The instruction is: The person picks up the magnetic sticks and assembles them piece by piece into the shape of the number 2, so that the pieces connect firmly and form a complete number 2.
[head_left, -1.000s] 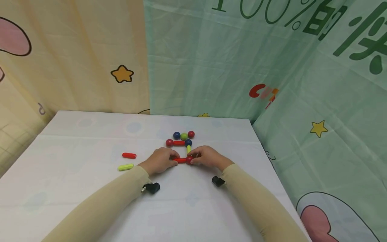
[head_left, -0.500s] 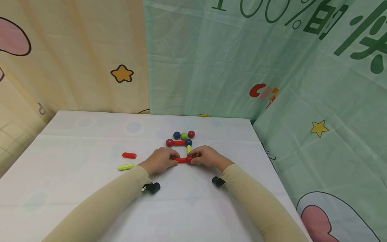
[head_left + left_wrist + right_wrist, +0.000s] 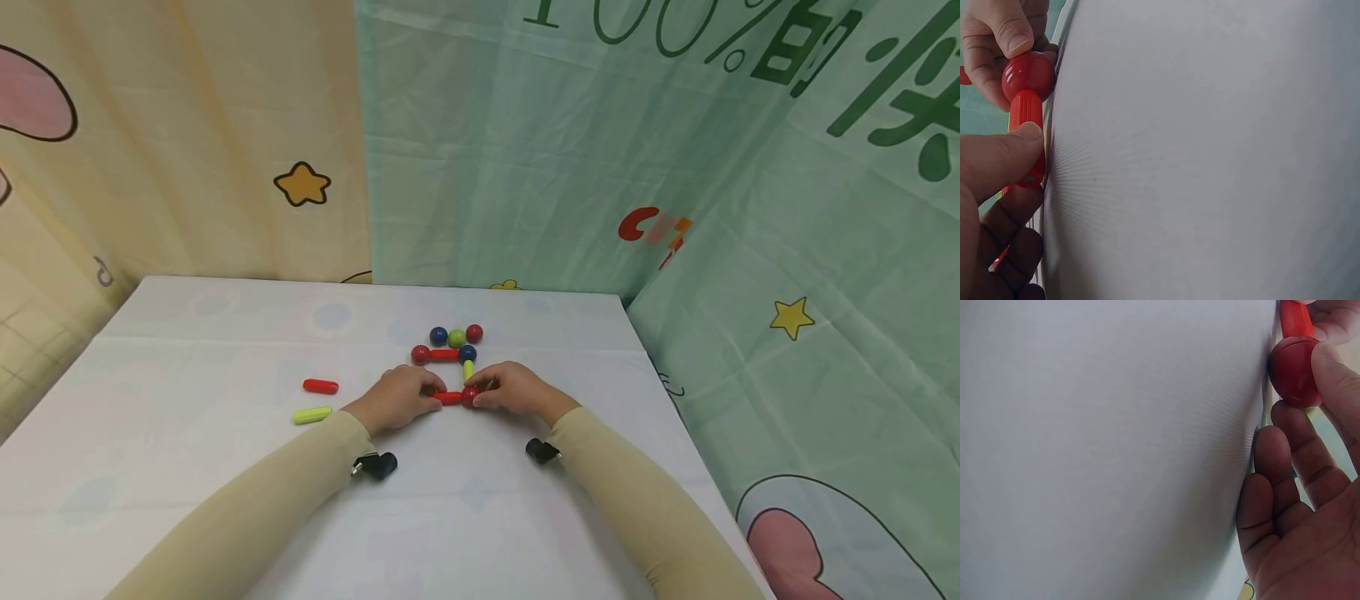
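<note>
My left hand [image 3: 401, 397] pinches a ribbed red rod [image 3: 1026, 111] between thumb and fingers, low over the white table. The rod's right end meets a glossy red ball [image 3: 1294, 372], which my right hand [image 3: 517, 390] holds between thumb and fingers. From that ball a yellow-green rod [image 3: 468, 370] runs away to a dark blue ball [image 3: 467, 354]. A second red rod [image 3: 444, 355] joins the blue ball to another red ball [image 3: 421, 354] on its left. The left end of the held rod is hidden by my left fingers in the head view.
Behind the joined pieces lie a loose blue ball [image 3: 438, 336], a green ball [image 3: 457, 338] and a red ball [image 3: 474, 333]. Left of my left hand are a loose red rod [image 3: 321, 386] and a yellow-green rod [image 3: 312, 415]. Printed curtains hang behind the white table [image 3: 225, 333].
</note>
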Motion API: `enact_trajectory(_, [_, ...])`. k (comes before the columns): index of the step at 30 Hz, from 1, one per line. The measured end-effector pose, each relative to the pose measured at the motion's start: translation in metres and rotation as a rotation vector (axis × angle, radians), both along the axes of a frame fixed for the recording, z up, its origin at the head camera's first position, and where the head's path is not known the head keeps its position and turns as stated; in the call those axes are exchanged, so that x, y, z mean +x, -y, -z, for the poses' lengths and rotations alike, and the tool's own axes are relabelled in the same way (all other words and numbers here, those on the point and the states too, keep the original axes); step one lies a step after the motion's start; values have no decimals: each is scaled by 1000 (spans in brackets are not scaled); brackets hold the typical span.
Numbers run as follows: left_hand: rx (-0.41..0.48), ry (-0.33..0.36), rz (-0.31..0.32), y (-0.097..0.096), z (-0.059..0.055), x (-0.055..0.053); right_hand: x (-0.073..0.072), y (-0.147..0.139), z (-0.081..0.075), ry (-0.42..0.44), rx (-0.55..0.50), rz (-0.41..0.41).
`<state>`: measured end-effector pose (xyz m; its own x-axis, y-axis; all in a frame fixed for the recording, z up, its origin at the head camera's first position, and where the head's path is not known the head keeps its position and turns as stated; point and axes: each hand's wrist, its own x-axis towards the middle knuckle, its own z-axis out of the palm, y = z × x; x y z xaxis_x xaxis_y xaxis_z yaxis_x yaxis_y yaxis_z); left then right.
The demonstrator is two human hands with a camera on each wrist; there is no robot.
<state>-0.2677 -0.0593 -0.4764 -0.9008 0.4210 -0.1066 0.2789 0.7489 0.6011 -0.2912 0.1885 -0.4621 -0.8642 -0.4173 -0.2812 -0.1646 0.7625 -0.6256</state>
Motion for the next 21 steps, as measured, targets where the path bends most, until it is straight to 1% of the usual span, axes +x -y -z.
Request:
enact_trajectory(6, [30, 16, 16, 3, -3, -2, -1, -3, 3, -5, -5, -7])
enact_trajectory(12, [70, 68, -8, 7, -10, -8, -2, -5, 5, 6, -25, -4])
enact_trajectory(17, [112, 27, -35, 12, -19, -18, -2, -6, 4, 8, -38, -3])
enact_trajectory(19, [128, 9, -62, 13, -22, -24, -2, -6, 4, 13, -39, 3])
enact_trajectory(21, [145, 6, -102, 15, -24, -30, -2, -6, 4, 18, -40, 10])
